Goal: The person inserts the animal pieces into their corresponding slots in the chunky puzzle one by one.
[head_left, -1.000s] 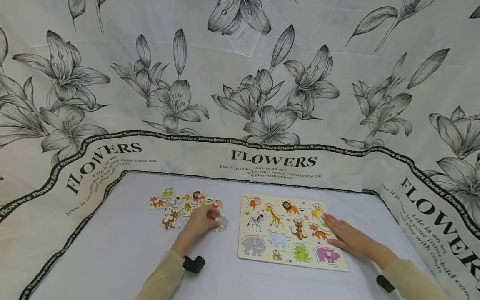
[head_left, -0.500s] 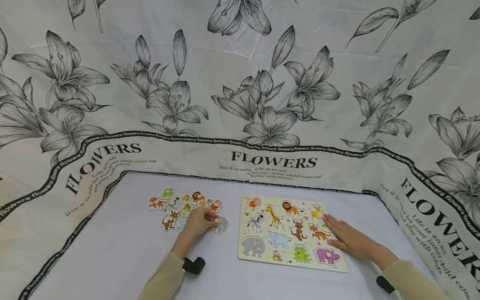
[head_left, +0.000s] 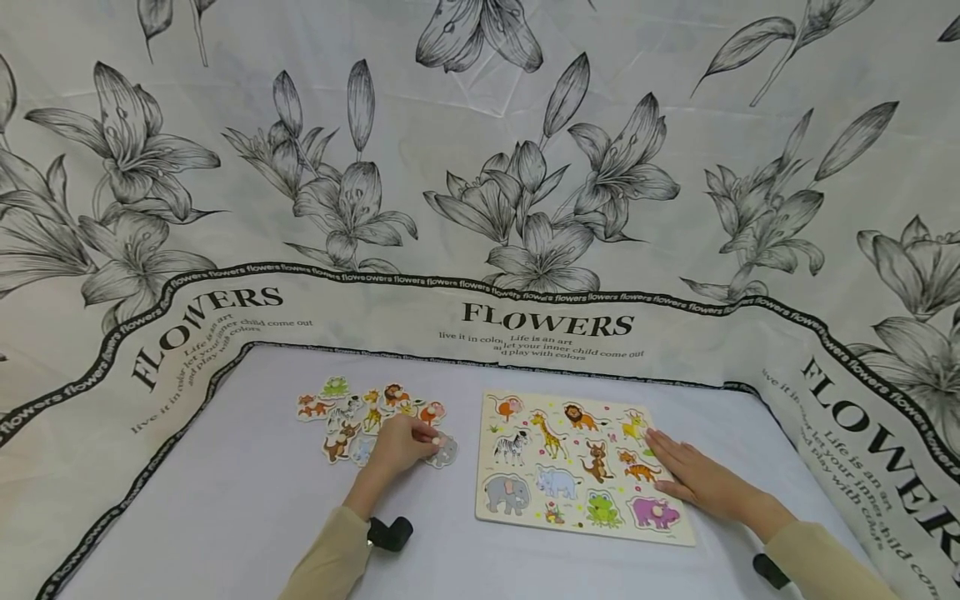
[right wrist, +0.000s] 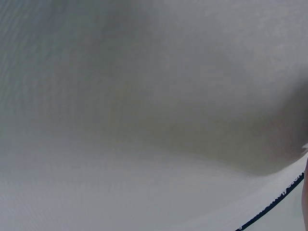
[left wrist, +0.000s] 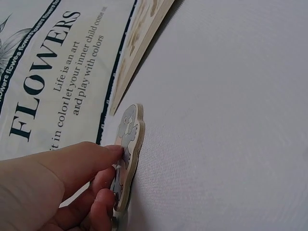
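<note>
My left hand (head_left: 399, 448) pinches a grey elephant puzzle piece (head_left: 447, 452) between thumb and fingers at the near right side of a cluster of animal pieces. In the left wrist view the elephant piece (left wrist: 129, 130) shows its pale wooden edge, and the fingertips cover part of its face. To the right lies the wooden animal puzzle board (head_left: 517, 525). A purple hippo piece (head_left: 654, 512) with a knob sits in its near right corner. My right hand (head_left: 701, 479) rests flat with fingers straight at the board's right edge.
Several loose pieces lie left of the board: a frog (head_left: 335, 386), tiger (head_left: 312, 406), kangaroo (head_left: 342, 442), giraffe (head_left: 372, 408), lion (head_left: 395, 393) and monkey (head_left: 432, 412). Some touch or overlap. A white cloth (head_left: 210, 508) covers the table, and a flower-printed curtain (head_left: 375, 208) surrounds it.
The elephant piece has shifted very slightly in my left hand's pinch. My right hand stays at the board's edge, and the other pieces lie as before.
</note>
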A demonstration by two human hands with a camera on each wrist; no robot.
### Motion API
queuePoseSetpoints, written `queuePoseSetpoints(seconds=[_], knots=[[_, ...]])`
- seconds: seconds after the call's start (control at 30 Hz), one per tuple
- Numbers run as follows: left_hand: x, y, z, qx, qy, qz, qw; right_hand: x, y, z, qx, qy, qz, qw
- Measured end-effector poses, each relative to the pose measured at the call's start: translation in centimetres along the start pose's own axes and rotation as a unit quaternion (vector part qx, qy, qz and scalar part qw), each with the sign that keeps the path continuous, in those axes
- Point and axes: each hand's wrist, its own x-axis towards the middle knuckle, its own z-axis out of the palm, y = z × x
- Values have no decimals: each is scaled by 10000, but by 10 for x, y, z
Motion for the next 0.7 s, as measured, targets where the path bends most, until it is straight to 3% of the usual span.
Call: queuePoseSetpoints(seconds=[0.7], knots=[[-5, 8, -1, 140, 76, 276, 9995, 1, 2, 1, -9, 14, -47, 10000]])
